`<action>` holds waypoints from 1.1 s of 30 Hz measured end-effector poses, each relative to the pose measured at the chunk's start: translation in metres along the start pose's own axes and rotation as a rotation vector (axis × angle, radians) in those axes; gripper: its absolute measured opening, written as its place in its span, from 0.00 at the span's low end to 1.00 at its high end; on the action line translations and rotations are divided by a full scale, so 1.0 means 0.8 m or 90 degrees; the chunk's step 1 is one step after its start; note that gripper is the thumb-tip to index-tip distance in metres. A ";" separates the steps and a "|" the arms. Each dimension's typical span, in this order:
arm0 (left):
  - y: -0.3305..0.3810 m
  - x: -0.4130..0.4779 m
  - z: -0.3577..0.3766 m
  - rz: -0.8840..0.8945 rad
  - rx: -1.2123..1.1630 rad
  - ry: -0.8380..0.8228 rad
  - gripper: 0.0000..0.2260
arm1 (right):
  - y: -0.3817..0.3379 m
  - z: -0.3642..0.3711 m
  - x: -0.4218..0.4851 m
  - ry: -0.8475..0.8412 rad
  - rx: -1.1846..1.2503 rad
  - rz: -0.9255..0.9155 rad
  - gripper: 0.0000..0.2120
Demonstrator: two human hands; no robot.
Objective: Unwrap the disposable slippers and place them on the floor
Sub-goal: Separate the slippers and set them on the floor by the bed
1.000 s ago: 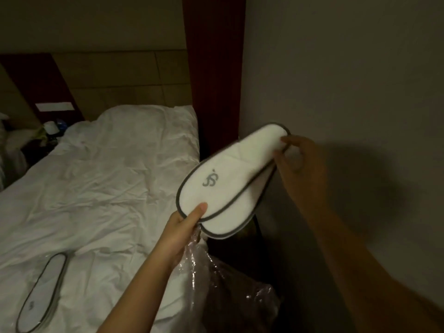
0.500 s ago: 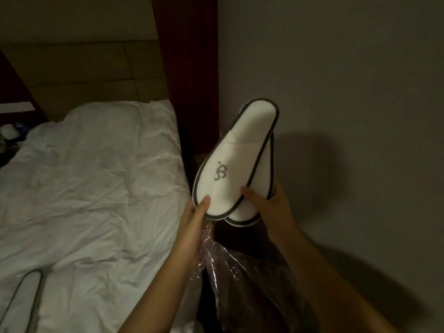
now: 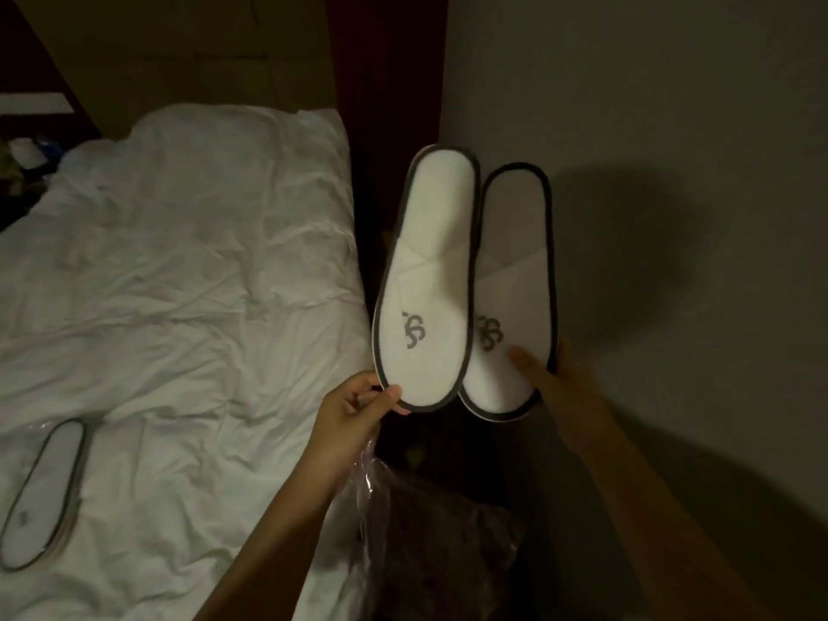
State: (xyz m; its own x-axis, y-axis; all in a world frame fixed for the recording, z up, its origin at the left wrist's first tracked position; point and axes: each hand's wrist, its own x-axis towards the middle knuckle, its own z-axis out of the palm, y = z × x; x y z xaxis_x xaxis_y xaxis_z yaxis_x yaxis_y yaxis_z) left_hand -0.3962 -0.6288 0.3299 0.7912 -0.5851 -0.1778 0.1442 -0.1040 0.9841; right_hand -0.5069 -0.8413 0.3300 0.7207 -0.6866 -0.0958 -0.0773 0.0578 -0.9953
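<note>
Two white disposable slippers with dark trim and a grey logo are held up side by side in front of the wall. My left hand (image 3: 354, 407) pinches the toe end of the left slipper (image 3: 430, 280) and also holds the clear plastic wrapper (image 3: 372, 481), which hangs below it. My right hand (image 3: 560, 387) grips the toe end of the right slipper (image 3: 515, 298), thumb on its top. Both heels point up. Another pair of slippers in plastic (image 3: 42, 490) lies on the bed at the lower left.
A bed with a rumpled white duvet (image 3: 179, 307) fills the left. A dark gap with a red-brown panel (image 3: 385, 82) runs between bed and grey wall (image 3: 649, 127). A bedside table with small items (image 3: 22, 154) sits at the far left.
The two slippers were stacked together; now they are separated, one in each hand, held upright side by side. My right hand went from the heel end to the toe end.
</note>
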 end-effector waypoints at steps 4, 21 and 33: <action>-0.056 0.007 0.002 -0.072 -0.015 0.082 0.10 | 0.053 -0.012 0.017 -0.040 -0.018 0.041 0.23; -0.420 0.054 0.044 -0.377 -0.022 0.209 0.04 | 0.425 -0.023 0.054 0.030 -0.049 0.290 0.22; -0.712 0.073 0.097 -0.574 -0.054 0.230 0.04 | 0.721 -0.064 0.044 0.037 -0.021 0.463 0.27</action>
State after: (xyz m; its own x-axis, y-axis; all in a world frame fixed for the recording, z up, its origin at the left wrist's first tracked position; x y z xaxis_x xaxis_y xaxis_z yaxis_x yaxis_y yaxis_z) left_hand -0.4781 -0.6660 -0.2410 0.4956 -0.0309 -0.8680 0.8161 -0.3256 0.4775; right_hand -0.5613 -0.8688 -0.2467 0.4414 -0.5197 -0.7315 -0.5447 0.4927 -0.6787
